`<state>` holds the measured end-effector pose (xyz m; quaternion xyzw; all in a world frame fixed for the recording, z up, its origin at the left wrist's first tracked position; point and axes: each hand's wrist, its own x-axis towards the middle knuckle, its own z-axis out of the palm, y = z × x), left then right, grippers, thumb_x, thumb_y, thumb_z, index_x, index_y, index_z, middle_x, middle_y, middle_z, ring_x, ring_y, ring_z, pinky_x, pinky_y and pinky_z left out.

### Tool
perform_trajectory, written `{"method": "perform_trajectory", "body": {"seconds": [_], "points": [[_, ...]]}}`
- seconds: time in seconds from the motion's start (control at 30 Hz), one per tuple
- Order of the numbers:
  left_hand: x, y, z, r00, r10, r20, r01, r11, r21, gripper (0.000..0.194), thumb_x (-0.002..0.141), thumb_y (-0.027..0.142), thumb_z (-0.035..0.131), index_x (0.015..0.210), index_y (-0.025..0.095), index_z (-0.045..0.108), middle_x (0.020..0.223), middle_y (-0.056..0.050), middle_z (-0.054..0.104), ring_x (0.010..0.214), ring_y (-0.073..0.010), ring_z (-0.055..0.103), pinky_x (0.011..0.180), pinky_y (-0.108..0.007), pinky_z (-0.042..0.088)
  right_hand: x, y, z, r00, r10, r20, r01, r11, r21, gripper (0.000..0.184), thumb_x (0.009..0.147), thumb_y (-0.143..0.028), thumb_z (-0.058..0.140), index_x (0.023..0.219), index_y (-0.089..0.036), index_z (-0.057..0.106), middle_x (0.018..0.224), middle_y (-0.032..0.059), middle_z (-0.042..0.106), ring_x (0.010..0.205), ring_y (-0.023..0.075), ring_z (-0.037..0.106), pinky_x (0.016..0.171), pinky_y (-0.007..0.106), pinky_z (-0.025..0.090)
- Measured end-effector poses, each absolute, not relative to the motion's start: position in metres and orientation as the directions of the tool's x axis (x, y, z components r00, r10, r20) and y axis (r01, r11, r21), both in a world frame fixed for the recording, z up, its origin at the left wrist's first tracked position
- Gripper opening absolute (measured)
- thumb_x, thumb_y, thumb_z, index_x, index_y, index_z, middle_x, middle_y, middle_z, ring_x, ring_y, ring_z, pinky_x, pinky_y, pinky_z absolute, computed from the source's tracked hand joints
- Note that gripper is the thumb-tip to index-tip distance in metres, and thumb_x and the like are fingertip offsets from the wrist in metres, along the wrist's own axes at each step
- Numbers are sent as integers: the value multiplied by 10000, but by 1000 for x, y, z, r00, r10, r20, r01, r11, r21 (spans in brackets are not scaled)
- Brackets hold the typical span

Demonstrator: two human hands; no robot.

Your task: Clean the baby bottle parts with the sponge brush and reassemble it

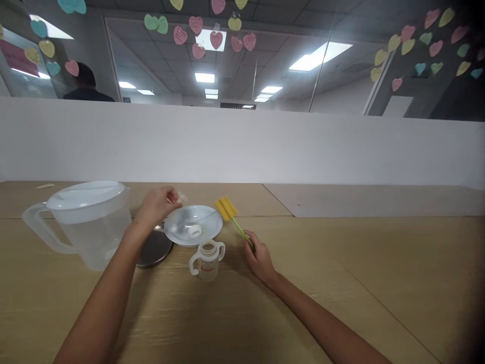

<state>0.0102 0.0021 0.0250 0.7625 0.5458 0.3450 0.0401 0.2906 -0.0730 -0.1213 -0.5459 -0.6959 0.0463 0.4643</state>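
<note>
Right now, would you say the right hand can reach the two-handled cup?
Probably yes: the two-handled cup stands near the right hand, nothing visible between them, though that hand holds the yellow brush.

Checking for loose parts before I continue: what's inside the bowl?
Inside the bowl lies a white ring-like piece, toward the near side. A thin line slants beyond it, too faint to identify. The piece hides the bowl's floor directly beneath it.

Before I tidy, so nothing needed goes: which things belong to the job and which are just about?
Likely the job: sponge brush, pale piece in left hand, bowl, white ring, cup, perhaps jug.
Likely just about: dark disc, heart notes.
</note>
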Motion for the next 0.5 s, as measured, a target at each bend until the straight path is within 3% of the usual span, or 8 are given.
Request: {"method": "perform_trajectory", "body": {"seconds": [0.1, 0.17, 0.37, 0.5], "points": [[-14, 14, 20, 119, 915, 386, 953, -214, 215, 99, 643, 256, 610, 705, 184, 581, 720, -32, 658, 708, -188, 614, 581, -240, 400, 290, -74, -120, -42, 823, 567, 736, 410, -539, 334, 899, -319, 311, 1116, -155, 504, 759, 32, 627, 629, 136, 546, 639, 233, 418], [-26, 21, 13, 68, 948, 312, 981, -121, 154, 119, 607, 227, 615, 717, 189, 591, 746, -48, 669, 729, -209, 626, 574, -246, 410, 290, -75, -119, -73, 827, 558, 752, 413, -514, 336, 900, -324, 312, 1121, -160, 504, 713, 17, 610, 586, 130, 527, 606, 227, 404], [-38, 32, -9, 30, 999, -20, 969, -24, 247, 94, 497, 88, 602, 531, 163, 556, 461, -36, 595, 505, -195, 612, 518, -253, 445, 290, -75, -119, -72, 827, 557, 762, 406, -504, 346, 909, -334, 295, 1122, -155, 500, 721, 19, 611, 560, 125, 507, 582, 224, 385], [-35, 39, -24, 68, 996, 52, 956, -80, 281, 135, 444, 87, 613, 397, 162, 511, 333, -28, 502, 473, -225, 602, 546, -306, 475, 290, -75, -118, -82, 832, 549, 760, 408, -505, 342, 905, -337, 302, 1112, -153, 502, 690, 11, 601, 566, 129, 521, 584, 223, 390]]}}
